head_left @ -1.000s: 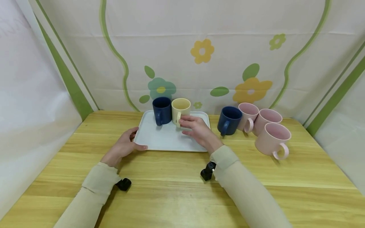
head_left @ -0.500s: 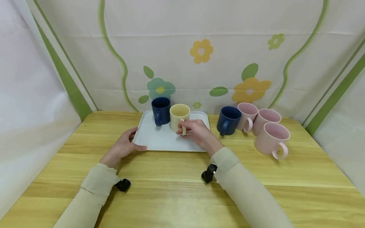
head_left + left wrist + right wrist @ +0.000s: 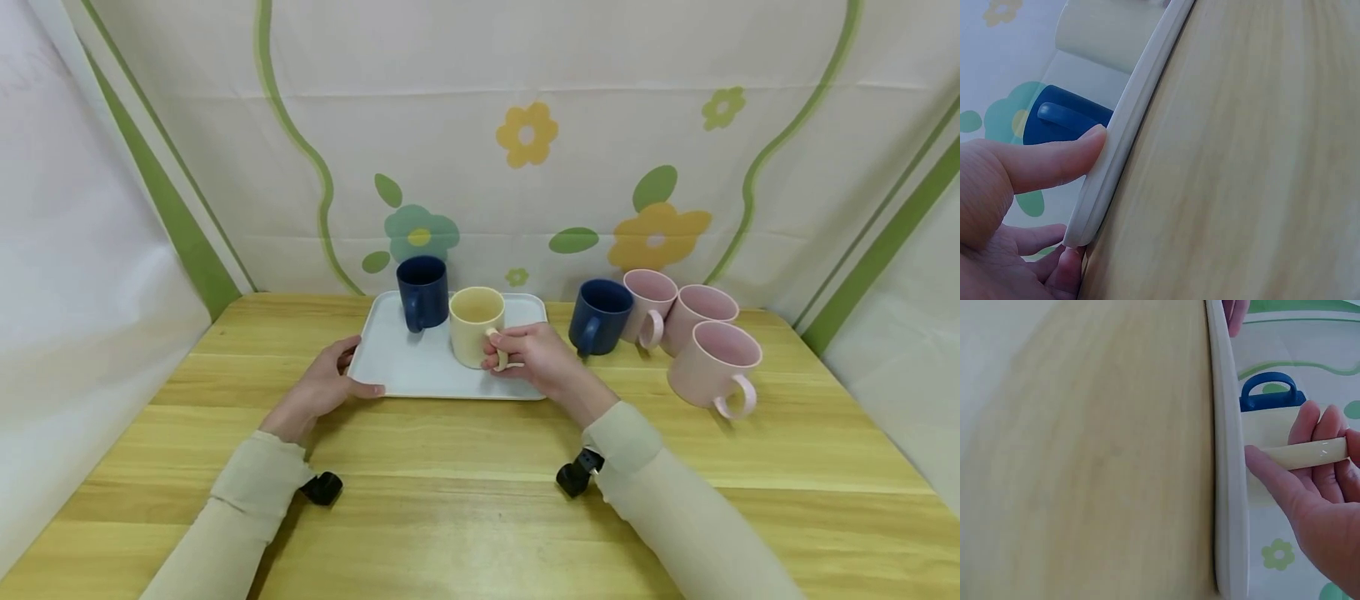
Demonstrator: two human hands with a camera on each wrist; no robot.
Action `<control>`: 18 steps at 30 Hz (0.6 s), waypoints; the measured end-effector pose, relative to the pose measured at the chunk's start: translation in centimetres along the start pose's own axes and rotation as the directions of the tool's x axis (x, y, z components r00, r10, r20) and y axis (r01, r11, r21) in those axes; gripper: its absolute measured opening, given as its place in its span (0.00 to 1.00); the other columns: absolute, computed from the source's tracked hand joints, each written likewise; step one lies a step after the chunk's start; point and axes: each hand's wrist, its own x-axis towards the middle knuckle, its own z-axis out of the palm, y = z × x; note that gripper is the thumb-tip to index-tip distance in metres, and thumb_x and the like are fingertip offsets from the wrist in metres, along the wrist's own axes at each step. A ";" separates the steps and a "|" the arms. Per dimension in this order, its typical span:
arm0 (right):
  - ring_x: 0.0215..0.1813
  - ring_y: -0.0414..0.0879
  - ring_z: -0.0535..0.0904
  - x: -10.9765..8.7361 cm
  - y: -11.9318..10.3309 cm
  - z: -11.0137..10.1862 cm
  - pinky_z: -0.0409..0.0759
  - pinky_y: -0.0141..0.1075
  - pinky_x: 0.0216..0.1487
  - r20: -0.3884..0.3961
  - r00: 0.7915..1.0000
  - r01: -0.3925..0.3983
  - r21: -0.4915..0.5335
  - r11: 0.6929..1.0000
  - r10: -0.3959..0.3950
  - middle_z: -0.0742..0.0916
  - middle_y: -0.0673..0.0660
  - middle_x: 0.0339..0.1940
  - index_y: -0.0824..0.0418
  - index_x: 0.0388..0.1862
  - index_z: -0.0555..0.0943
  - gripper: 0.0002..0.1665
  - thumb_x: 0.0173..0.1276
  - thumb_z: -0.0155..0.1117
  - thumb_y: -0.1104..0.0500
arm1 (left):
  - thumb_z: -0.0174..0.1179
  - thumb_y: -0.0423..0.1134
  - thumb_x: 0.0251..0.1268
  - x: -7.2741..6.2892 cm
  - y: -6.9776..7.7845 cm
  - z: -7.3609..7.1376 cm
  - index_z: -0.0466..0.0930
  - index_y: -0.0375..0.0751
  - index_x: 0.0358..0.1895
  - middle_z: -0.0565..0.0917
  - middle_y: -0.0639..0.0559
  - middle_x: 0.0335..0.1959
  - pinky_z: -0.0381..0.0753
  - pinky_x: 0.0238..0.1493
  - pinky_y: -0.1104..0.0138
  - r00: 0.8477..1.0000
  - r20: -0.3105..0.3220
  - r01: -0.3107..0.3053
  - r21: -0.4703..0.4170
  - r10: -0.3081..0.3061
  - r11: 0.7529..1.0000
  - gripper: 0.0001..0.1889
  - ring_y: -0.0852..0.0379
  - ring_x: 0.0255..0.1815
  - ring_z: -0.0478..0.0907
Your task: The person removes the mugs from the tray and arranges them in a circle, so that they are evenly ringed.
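Observation:
My right hand [image 3: 546,360] pinches the handle of a pale yellow mug [image 3: 467,333], which is upright over the middle of a white tray [image 3: 408,367]. In the right wrist view the thumb and fingers close around that handle [image 3: 1319,453]. My left hand [image 3: 321,385] grips the tray's near left corner. The left wrist view has its thumb against the front rim [image 3: 1119,134] and the other fingers around the corner. A dark blue mug [image 3: 429,296] stands at the back left of the tray, handle toward me, apart from the yellow one.
Right of the tray, on the wooden table [image 3: 450,500], stand a second dark blue mug [image 3: 611,321] and three pink mugs, the nearest pink mug [image 3: 701,371] with its handle toward the front right. A flower-printed cloth [image 3: 465,125] hangs behind the table.
My right hand has taken hold of the yellow mug's handle and brought the mug toward me and slightly right, away from the blue mug. The left hand stays at the tray's corner.

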 end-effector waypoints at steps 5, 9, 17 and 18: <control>0.42 0.44 0.89 -1.0 0.0 -0.4 0.86 0.52 0.64 -0.015 1.000 0.005 -0.010 1.000 -0.005 0.90 0.55 0.37 0.76 0.56 0.84 0.20 0.84 0.58 0.58 | 0.76 0.38 0.63 0.0 0.0 0.0 0.40 0.37 0.88 0.51 0.32 0.87 0.55 0.85 0.40 1.000 -0.003 0.008 0.004 -0.008 1.000 0.60 0.33 0.84 0.52; 0.43 0.44 0.89 -1.8 -0.1 -0.6 0.88 0.49 0.62 -0.021 1.000 0.022 -0.043 0.999 -0.023 0.90 0.56 0.39 0.75 0.56 0.85 0.20 0.84 0.58 0.59 | 0.76 0.37 0.62 -0.1 0.0 -0.1 0.40 0.37 0.88 0.51 0.33 0.87 0.55 0.85 0.41 1.000 -0.005 0.007 0.000 -0.007 1.000 0.60 0.33 0.84 0.52; 0.42 0.43 0.89 -3.4 -0.4 -1.5 0.90 0.44 0.56 -0.052 0.996 0.074 -0.081 0.994 -0.078 0.91 0.57 0.40 0.78 0.54 0.84 0.18 0.84 0.56 0.62 | 0.76 0.38 0.63 -0.1 0.1 0.0 0.40 0.37 0.88 0.52 0.32 0.87 0.56 0.84 0.40 1.000 0.001 0.005 -0.003 -0.005 1.000 0.60 0.33 0.83 0.54; 0.42 0.43 0.89 -3.6 -0.4 -1.6 0.90 0.44 0.55 -0.056 0.995 0.080 -0.080 0.994 -0.084 0.90 0.57 0.39 0.79 0.53 0.84 0.18 0.84 0.56 0.63 | 0.76 0.38 0.63 -0.2 0.2 0.0 0.40 0.37 0.88 0.52 0.32 0.87 0.55 0.84 0.41 1.000 0.000 0.008 -0.006 -0.008 1.000 0.60 0.34 0.83 0.54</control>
